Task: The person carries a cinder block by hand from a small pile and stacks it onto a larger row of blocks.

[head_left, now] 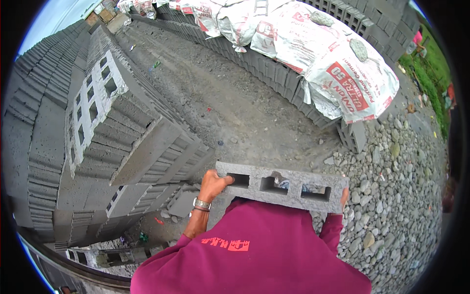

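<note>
A grey hollow concrete block [293, 175] is held level in front of my body, its three openings facing up. My left hand [213, 186] grips its left end, the fingers closed at the leftmost opening. At the opposite end, my right hand [344, 197] is closed on the block's short side; most of that hand is hidden behind the block. A watch [201, 204] and a dark band circle my left wrist. Through the openings, bits of the ground below show.
Tall stacks of concrete blocks [142, 112] rise at the left. A long, low block row [289, 88] runs along the far right, covered by white cement sacks [342, 73] with stones on top. Loose gravel [391, 196] spreads on the right. A dirt lane [210, 83] lies between the stacks.
</note>
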Motion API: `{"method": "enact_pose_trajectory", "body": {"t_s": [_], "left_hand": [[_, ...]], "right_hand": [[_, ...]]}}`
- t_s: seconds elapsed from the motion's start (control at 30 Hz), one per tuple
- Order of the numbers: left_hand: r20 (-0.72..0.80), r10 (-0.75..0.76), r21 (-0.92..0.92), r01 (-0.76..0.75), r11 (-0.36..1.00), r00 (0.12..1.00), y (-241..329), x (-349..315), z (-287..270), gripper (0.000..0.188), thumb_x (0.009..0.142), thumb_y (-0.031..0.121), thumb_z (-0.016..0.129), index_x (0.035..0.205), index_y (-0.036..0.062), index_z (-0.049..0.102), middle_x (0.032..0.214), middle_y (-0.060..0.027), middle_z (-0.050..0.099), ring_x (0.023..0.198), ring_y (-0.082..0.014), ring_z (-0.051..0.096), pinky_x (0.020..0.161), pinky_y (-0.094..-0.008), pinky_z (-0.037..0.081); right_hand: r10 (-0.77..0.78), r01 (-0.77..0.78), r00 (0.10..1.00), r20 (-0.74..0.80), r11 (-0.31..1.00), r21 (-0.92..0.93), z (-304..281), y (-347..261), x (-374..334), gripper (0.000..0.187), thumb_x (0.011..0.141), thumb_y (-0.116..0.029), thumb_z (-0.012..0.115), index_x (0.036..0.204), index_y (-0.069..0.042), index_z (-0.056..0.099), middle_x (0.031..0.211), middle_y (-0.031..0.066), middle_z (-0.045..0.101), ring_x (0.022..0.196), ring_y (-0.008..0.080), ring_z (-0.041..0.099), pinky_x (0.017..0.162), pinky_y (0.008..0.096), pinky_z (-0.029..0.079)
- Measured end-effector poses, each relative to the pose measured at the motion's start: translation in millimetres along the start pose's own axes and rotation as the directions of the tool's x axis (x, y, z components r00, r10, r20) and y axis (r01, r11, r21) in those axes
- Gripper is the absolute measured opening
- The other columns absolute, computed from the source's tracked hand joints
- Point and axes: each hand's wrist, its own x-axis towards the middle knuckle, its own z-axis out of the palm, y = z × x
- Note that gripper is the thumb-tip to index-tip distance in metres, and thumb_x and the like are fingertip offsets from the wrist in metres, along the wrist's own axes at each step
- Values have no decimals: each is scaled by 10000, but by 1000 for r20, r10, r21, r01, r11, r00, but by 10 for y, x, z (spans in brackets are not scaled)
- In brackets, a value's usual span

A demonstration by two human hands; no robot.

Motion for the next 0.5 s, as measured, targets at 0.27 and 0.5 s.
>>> {"method": "enact_pose_trajectory", "body": {"t_s": [0.27,0.5], "left_hand": [[-176,-246,-184,214,959,953,779,1438,-389,264,613,183,717,573,-25,561,553,-6,501,515,-97,440,449,-292,338],[-254,-395,-442,257,859,883,870,3054,-761,350,596,251,722,534,-42,542,511,-98,547,472,-154,509,468,-322,412]], "right_hand": [[133,-57,931,340,973,-225,2206,18,2052,293,964,-330,467,982,-64,588,873,21,619,778,113,602,711,273,486],[218,110,806,550,858,-501,4222,639,3848,317,974,-309,443,1069,-43,588,914,14,604,832,98,571,766,263,462]]}}
